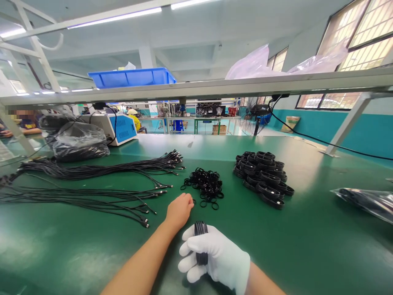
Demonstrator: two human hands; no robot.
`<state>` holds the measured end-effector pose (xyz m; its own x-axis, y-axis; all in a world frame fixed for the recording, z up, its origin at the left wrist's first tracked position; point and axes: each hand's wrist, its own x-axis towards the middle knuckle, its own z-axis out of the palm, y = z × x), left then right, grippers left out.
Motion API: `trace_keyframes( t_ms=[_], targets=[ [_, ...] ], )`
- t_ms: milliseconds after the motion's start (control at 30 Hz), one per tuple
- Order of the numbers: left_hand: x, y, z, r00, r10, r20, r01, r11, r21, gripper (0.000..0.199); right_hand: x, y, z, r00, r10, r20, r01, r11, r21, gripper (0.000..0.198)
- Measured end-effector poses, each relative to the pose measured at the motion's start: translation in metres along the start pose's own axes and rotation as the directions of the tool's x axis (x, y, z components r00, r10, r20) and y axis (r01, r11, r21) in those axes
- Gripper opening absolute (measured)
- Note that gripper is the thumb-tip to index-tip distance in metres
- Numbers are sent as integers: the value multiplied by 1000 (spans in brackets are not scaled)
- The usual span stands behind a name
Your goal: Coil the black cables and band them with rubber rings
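Note:
My right hand (pixel 219 252), in a white glove, grips a coiled black cable (pixel 201 246) upright between thumb and fingers. Bare and with its fingers curled, my left hand (pixel 180 209) rests at the near left edge of a pile of small black rings (pixel 206 182). One ring shows partly at its fingertips; whether they pinch it is hidden. To the left lie loose straight black cables (pixel 101 169), their plugs pointing toward the rings. A stack of coiled cables (pixel 262 176) sits to the right of the rings.
The green tabletop (pixel 307 246) carries a plastic-bagged bundle (pixel 365 200) at right, dark plastic bags (pixel 80 139) and a blue-white machine (pixel 115 128) at back left. A shelf (pixel 196 91) crosses above, holding a blue tray (pixel 135 78). A person sits at far left.

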<state>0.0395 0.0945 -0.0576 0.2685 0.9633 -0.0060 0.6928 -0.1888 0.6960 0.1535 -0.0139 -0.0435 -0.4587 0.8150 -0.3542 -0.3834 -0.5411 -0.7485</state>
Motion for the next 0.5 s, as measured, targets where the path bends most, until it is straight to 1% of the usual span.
trace_keyframes(
  t_ms=[33,67,100,167,200,233,267,300,367,400,433,500],
  targets=[
    [-5,1,-5,1000,-20,5,20,999,-50,18,0,-2,2,999,-17,-43,17,1000,-18,36],
    [-13,2,-11,999,-36,16,38,993,-110,17,1,-4,4,992,-49,-113,43,997,-57,35],
    [-21,3,-17,998,-48,36,54,983,-177,19,2,-6,5,976,-95,-198,73,991,-115,33],
    [-44,6,-26,994,-57,97,85,946,-314,22,5,-9,9,913,-205,-354,122,962,-243,30],
    [-56,7,-27,990,-55,127,99,925,-368,23,7,-9,10,882,-247,-402,131,947,-294,29],
    [-67,9,-26,986,-55,160,119,897,-425,23,8,-9,11,862,-277,-425,137,934,-330,27],
    [-78,9,-24,980,-61,190,149,857,-494,24,9,-8,12,852,-295,-433,141,925,-353,26],
    [-87,9,-21,973,-71,218,186,801,-569,26,11,-6,13,849,-305,-432,143,919,-368,26],
    [-99,8,-14,962,-90,259,253,659,-709,30,12,-1,13,843,-326,-427,145,903,-403,25],
    [-103,7,-12,958,-100,270,275,591,-758,31,13,1,13,832,-357,-425,158,886,-436,24],
    [-106,6,-10,956,-106,273,285,545,-788,33,13,3,13,809,-406,-425,174,856,-486,22],
    [-111,3,-9,961,-98,260,272,522,-808,37,15,5,13,743,-519,-423,180,764,-620,18]
  ],
)
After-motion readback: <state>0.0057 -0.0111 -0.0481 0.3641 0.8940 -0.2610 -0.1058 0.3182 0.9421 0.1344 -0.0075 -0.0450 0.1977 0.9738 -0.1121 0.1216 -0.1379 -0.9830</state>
